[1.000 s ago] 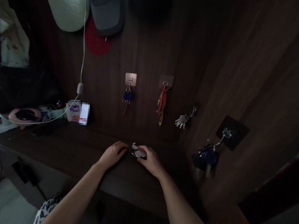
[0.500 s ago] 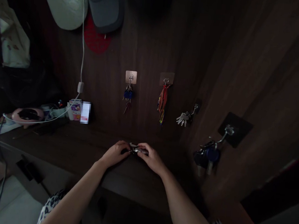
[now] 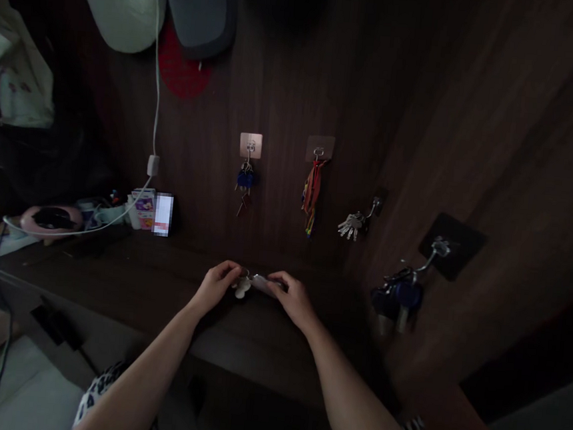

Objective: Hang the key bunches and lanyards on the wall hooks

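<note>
Over the dark wooden shelf, my left hand point(image 3: 216, 284) pinches a small metal ring with a key point(image 3: 243, 287) dangling from it; the key's pale, clover-shaped head faces me. Close by on the right, my right hand point(image 3: 293, 298) grips a flat, shiny, silvery piece point(image 3: 264, 284) between thumb and fingers. Its near end reaches towards the ring, but I cannot tell whether the two are joined. The fingers cover part of both things.
Along the back panel hang a bunch with blue keys point(image 3: 245, 179), colourful cords point(image 3: 313, 190) and silver keys point(image 3: 350, 226). Dark and blue keys point(image 3: 404, 295) hang at right. A pink round item point(image 3: 51, 220), small boxes point(image 3: 142, 210) and a white cable point(image 3: 155, 116) are at left.
My hands have drawn slightly apart, the left moving left. The clover-shaped key head now shows below the left fingers, and the silvery piece has turned its flat side towards me.
</note>
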`<state>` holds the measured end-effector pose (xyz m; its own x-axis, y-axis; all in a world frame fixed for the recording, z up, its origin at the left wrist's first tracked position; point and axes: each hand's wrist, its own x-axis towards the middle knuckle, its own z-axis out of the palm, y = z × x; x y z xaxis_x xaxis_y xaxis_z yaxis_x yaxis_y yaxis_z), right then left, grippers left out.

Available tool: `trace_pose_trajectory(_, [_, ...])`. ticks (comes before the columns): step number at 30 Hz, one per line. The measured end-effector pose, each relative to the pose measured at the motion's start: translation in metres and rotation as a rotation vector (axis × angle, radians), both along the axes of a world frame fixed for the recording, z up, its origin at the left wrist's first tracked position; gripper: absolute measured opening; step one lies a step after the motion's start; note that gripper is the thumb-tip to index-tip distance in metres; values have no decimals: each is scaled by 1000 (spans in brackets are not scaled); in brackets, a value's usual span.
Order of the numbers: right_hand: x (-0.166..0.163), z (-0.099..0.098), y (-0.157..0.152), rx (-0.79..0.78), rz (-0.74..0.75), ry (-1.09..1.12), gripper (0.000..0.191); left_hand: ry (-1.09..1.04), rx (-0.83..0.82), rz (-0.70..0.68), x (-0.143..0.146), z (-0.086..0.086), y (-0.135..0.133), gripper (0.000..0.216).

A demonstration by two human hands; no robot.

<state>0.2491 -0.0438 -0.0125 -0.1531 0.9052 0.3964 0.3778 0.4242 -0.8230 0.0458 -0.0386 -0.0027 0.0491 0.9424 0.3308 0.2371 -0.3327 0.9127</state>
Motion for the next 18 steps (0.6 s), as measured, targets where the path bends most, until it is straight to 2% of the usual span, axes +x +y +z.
trace_pose_trajectory(5, [0, -2, 1, -17, 7, -42, 19, -266, -130, -79, 0, 4, -3, 37])
trace_pose_trajectory(9, [1, -6, 4, 22, -58, -79, 16, -490, -208, -124, -3, 8, -1, 32])
trace_pose_trajectory(14, [3, -8, 7, 62, -180, -122, 17, -661, -320, -114, -11, 8, 4, 26])
trace_pose_trajectory(18, [4, -9, 7, 64, -199, -133, 18, -707, -335, -171, -12, 8, 5, 24])
